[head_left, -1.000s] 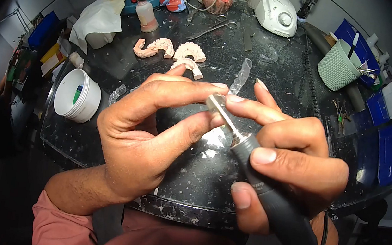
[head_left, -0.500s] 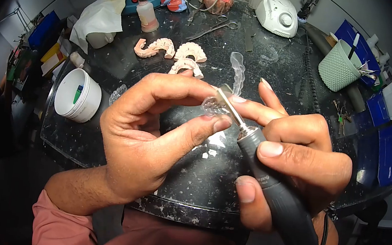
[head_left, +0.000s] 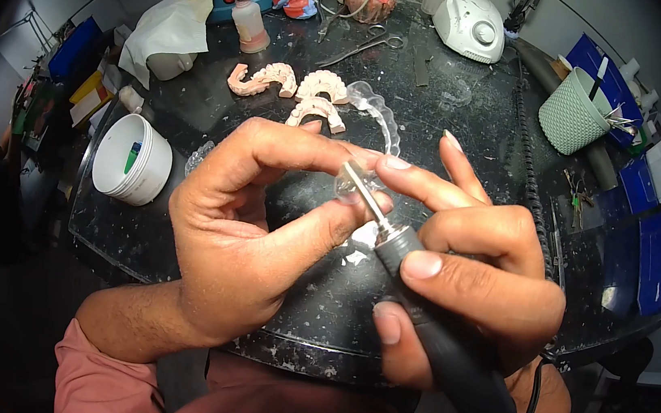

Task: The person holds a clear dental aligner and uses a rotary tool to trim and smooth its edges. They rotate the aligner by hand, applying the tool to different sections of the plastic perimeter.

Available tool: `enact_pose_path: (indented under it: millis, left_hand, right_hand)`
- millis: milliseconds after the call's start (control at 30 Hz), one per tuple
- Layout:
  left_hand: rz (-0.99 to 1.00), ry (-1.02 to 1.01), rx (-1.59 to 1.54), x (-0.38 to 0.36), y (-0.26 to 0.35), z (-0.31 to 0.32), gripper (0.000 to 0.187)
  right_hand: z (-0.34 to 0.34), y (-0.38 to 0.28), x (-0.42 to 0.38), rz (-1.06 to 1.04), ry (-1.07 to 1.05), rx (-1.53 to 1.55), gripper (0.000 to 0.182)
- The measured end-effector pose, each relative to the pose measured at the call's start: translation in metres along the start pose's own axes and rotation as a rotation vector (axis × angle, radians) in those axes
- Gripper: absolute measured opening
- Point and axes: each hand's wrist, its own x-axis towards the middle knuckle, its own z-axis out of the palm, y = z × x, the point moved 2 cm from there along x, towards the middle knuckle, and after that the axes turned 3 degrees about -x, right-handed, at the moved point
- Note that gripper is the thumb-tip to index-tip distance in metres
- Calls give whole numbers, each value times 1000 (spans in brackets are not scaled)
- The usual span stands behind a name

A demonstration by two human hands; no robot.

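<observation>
Between the thumb and index finger of my left hand (head_left: pixel 235 224) a clear dental aligner (head_left: pixel 387 127) is pinched. Its far end arches up beyond the fingers. My right hand (head_left: pixel 484 285) is wrapped round a black rotary handpiece (head_left: pixel 452 359), whose metal bit (head_left: pixel 363 186) overlaps the near end of the aligner at the left fingertips. The right index finger reaches past the bit to the left fingertip and the aligner. Small white scraps (head_left: pixel 357 257) lie on the black table below. Just beyond my hands stand plaster dental models (head_left: pixel 321 87).
A white tub (head_left: pixel 133 164) stands at the left, beside another clear piece (head_left: pixel 198 157). Scissors (head_left: pixel 362 50), a bottle (head_left: pixel 249 27) and a white control box (head_left: pixel 470 27) with a knob are at the back. To the right are a woven basket (head_left: pixel 573 112) and keys (head_left: pixel 576 195).
The aligner has turned so its far end swings left towards the models. My right hand and the handpiece have shifted left, with the bit now lower and further left.
</observation>
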Motion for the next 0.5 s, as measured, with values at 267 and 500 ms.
enact_pose_path:
  millis: [267,500]
  left_hand:
    - [19,10,-4,0,-4,1,27]
    - [-31,10,-108,-1,-2,3,25]
  right_hand:
    - [2,-1,1,5,5,-20,39]
    - [-4,3,2,51,22,-66,41]
